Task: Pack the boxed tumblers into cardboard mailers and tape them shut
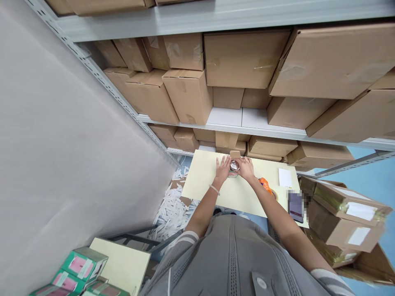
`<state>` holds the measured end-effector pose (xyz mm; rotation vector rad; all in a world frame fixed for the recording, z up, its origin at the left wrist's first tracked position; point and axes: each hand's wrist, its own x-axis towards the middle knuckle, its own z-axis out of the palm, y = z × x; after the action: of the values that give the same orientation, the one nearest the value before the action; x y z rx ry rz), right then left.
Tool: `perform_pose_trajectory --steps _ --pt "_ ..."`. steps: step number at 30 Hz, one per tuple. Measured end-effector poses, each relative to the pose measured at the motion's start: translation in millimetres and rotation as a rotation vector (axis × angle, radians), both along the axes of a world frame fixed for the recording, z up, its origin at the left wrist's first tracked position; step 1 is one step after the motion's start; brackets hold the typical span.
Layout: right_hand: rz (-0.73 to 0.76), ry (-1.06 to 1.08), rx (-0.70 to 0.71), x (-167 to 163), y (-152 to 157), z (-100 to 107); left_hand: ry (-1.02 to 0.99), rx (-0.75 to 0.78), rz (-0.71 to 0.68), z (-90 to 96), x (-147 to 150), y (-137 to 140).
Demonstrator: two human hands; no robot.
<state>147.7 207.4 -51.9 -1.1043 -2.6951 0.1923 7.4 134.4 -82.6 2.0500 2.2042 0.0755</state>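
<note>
On the pale yellow table (pixel 203 172) a small box with a raised brown cardboard flap (pixel 235 154) stands between my hands. A shiny, silvery round object (pixel 234 165) shows at its top, and the box's near side has a green and pink print, partly hidden. My left hand (pixel 222 169) rests against the left side, with its fingers spread and a pale band on the wrist. My right hand (pixel 245 167) curls its fingers over the right edge of the silvery object. I cannot make out exactly what the silvery object is.
Shelves of brown cartons (pixel 188 94) rise beyond the table. An orange packet (pixel 265 185), tape roll (pixel 274 195), white paper (pixel 284 178) and phone-like device (pixel 295 206) lie to the right. Stacked cartons (pixel 348 222) stand right; green boxes (pixel 82 263) lower left; paper strips (pixel 171 207) litter the floor.
</note>
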Motion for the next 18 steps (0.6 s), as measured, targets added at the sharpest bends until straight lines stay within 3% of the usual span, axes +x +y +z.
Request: perform_pose_trajectory --steps 5,13,18 --pt "0.044 -0.079 0.0 -3 6 4 0.014 -0.006 0.0 0.2 -1 1" --pt "0.155 -0.069 0.029 8 14 -9 -0.004 -0.019 0.022 0.4 -2 0" --pt "0.103 -0.051 0.082 14 14 -15 -0.005 -0.031 0.033 1.3 -1 1"
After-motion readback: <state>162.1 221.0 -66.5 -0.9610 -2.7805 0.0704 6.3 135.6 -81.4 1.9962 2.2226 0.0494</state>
